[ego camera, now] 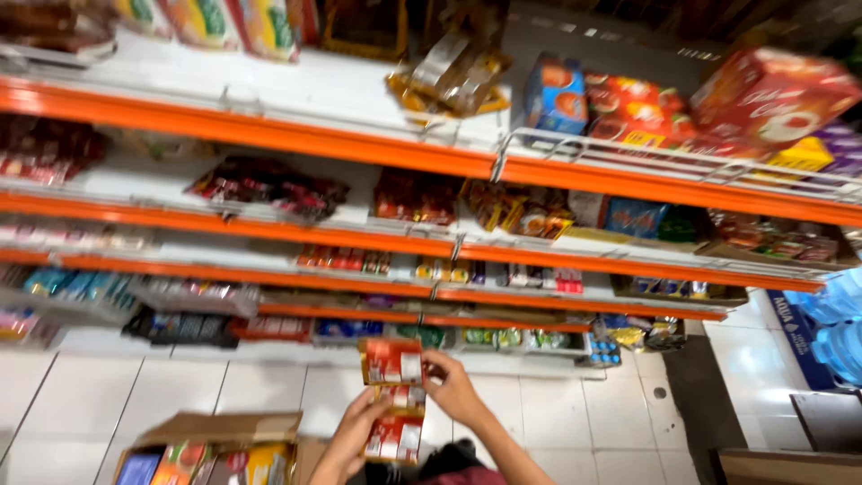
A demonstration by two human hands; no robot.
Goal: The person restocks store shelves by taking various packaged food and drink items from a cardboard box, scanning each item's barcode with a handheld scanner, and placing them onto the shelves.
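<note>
Low in the middle of the head view, my right hand point(453, 388) pinches the upper of two small red packets point(391, 361) by its right edge. My left hand point(359, 429) holds the lower red packet point(395, 434) from the left side. The two packets hang one above the other, joined or overlapping, in front of the shelves. Both forearms rise from the bottom edge. The whole view is blurred by motion.
White shelves with orange front rails point(269, 135) carry bags, sachets and boxes on several levels. Red and blue boxes point(628, 103) stand on the top right shelf. An open cardboard box point(215, 449) with colourful packs sits on the tiled floor point(81, 395) at lower left. Blue water bottles point(840, 323) stand at right.
</note>
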